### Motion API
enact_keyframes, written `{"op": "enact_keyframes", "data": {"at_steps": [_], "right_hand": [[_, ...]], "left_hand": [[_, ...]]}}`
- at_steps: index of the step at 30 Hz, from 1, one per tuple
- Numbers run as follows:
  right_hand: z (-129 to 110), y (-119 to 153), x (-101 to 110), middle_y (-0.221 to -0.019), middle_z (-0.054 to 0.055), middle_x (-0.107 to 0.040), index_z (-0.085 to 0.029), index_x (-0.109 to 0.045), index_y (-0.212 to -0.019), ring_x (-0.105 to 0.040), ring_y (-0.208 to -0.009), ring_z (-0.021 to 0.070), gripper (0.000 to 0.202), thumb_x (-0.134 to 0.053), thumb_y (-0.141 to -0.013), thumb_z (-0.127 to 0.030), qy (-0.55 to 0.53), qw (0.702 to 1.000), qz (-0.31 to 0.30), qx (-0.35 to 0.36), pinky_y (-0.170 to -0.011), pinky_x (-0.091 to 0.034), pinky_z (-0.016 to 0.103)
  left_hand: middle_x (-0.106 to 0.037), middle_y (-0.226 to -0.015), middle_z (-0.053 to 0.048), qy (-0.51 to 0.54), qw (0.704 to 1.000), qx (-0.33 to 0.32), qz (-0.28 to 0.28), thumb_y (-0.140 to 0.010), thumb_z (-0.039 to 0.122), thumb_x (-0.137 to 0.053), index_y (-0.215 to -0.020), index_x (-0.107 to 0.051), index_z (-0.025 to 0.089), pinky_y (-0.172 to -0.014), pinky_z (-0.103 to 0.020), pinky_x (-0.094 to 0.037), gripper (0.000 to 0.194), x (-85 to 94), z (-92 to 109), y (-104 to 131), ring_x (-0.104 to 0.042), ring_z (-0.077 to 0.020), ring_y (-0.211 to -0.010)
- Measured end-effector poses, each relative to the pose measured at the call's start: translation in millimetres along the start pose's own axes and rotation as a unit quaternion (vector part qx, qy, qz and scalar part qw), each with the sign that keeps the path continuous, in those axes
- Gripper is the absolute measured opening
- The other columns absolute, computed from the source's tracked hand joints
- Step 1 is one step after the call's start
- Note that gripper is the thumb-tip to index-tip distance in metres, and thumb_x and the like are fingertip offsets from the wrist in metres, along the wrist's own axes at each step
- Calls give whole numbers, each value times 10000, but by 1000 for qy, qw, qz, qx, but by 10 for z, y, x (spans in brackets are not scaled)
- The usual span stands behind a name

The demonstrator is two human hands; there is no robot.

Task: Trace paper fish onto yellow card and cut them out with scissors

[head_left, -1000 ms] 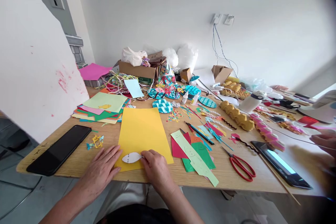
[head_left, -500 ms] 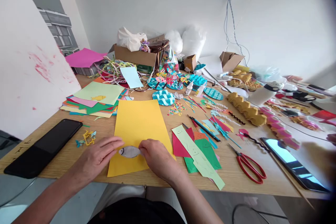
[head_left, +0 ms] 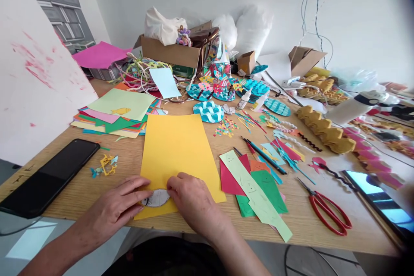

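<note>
A yellow sheet of paper (head_left: 176,151) lies on the wooden table in front of me. Near its lower edge is a small grey paper fish (head_left: 158,198) with a drawn eye and scales at its left end. My left hand (head_left: 113,205) rests at the sheet's left edge, fingers apart, its fingertips touching the head end of the fish. Thumb and fingers of my right hand (head_left: 190,200) are pinched together on the tail end, which they hide.
Red scissors (head_left: 329,213), green paper strips (head_left: 255,192) and pens (head_left: 265,155) lie to the right. A black phone (head_left: 51,177) and stacked coloured paper (head_left: 124,105) are at left. Glue bottles (head_left: 244,99) and a cardboard box (head_left: 171,53) stand behind.
My left hand has moved onto the head end of the fish, its fingertips now touching it. The fish sits slightly lower and further left on the sheet. The view has shifted.
</note>
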State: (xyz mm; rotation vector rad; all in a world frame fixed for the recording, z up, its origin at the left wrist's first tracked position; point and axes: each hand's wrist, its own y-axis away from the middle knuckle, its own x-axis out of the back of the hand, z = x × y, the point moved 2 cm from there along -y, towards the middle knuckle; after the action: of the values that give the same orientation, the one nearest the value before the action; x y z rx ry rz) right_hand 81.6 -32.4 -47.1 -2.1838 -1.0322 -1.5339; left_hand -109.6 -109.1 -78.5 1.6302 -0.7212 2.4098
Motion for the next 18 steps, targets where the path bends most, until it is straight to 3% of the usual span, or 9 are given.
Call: {"op": "enact_keyframes", "data": {"at_steps": [3, 8, 14, 18], "right_hand": [[5, 32, -51, -887, 29, -618, -219, -637, -872, -615, -714, 159, 111, -527, -864, -225, 5, 999, 32, 14, -561, -391, 233], [55, 109, -147, -1109, 26, -575, -242, -632, -959, -628, -816, 159, 138, -573, -837, -213, -50, 995, 71, 47, -679, -470, 245], [112, 123, -265, -1038, 20, -599, -240, -642, -883, -631, -789, 161, 144, -634, -772, -149, -75, 990, 112, 52, -685, -500, 249], [152, 118, -340, -1034, 30, -609, -234, -637, -823, -638, -802, 169, 105, -636, -762, -148, -84, 977, 178, 79, -685, -504, 250]], "left_hand": [[-634, -1136, -34, -21, 1000, -14, 9, -856, 253, -514, -1073, -639, 261, -914, -216, -458, 250, -7, 14, 10, -588, -165, -1069], [-637, -1140, -26, -37, 999, -28, 21, -859, 257, -510, -1058, -629, 254, -920, -194, -446, 232, 1, 40, -2, -597, -138, -1056], [-650, -1144, 3, -65, 997, -29, 20, -822, 302, -566, -1049, -632, 280, -918, -167, -431, 237, -8, 41, -7, -619, -127, -1025], [-660, -1132, 21, -65, 997, -34, 12, -807, 313, -586, -1033, -639, 288, -912, -149, -423, 233, -10, 15, -45, -628, -121, -1008]]}}
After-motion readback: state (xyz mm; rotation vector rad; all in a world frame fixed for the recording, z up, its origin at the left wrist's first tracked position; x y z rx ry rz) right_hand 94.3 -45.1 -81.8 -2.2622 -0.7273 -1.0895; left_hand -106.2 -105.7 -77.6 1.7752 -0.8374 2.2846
